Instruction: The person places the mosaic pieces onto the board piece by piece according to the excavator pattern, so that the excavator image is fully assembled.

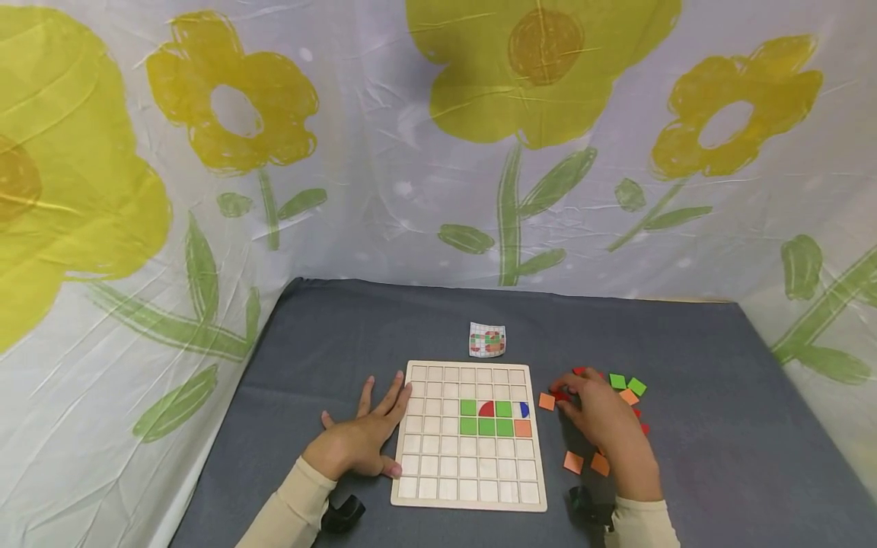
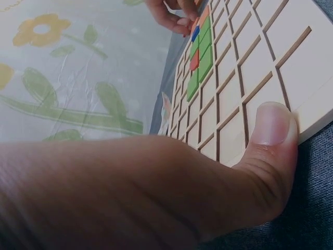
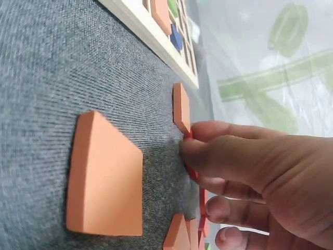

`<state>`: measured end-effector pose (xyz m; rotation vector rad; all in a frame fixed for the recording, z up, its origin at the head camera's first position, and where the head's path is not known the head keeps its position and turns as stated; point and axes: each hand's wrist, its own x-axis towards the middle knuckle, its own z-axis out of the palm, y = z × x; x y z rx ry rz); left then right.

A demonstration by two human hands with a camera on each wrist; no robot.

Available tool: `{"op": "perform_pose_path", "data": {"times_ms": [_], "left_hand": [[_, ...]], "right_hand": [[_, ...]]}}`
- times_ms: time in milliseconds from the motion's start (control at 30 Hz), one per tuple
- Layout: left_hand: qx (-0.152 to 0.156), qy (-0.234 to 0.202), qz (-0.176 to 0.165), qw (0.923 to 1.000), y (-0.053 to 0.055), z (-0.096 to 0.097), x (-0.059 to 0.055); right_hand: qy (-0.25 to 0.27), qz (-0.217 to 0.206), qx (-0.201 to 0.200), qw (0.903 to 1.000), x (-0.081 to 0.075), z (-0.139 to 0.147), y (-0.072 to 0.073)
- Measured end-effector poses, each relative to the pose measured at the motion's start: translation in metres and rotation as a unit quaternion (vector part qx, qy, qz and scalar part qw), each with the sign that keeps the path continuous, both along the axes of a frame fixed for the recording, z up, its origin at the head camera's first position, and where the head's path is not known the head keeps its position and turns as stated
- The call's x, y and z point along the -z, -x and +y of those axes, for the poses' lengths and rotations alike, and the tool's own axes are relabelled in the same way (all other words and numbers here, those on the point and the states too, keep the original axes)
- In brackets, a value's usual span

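A square wooden grid board (image 1: 438,487) lies in front of me. Its right half holds several green tiles (image 1: 486,426), a red-cornered tile (image 1: 486,411), a blue-and-white tile (image 1: 524,410) and an orange tile (image 1: 523,428). My left hand (image 1: 359,440) rests at the board's left side with fingers spread; in the left wrist view its thumb (image 2: 271,127) presses on the board's edge. Right of the board, my right hand (image 1: 601,411) pinches a red tile (image 3: 192,172) between thumb and index finger, low over the cloth. The fingers hide much of that tile.
Beyond the board lies a small pattern card (image 1: 487,340). Around my right hand are loose orange tiles (image 1: 573,462), green tiles (image 1: 617,381) and red tiles (image 1: 645,429) on the dark cloth (image 1: 329,320). A flower-printed curtain (image 1: 384,190) closes off the back.
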<state>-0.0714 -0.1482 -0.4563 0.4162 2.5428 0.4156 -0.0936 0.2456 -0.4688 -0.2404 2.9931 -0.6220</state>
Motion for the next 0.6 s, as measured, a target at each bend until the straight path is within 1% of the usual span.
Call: {"op": "perform_pose_path", "data": {"times_ms": [133,333,600], "left_hand": [[-0.001,0.001,-0.001,1.0,-0.0004,-0.0006,-0.0002],[-0.001,-0.001,-0.004,1.0,-0.0002,-0.0008,-0.0002],[-0.001,0.001,-0.004,1.0,0.0006,-0.0005,0.0005]], "right_hand": [[-0.001,-0.005,0.01,0.9999,-0.0003,-0.0024,-0.0012],[-0.007,0.01,0.02,0.9997,0.0006,-0.004,-0.0018],[-0.012,0.011,0.018,0.9997,0.0012,-0.0052,-0.0021]]}}
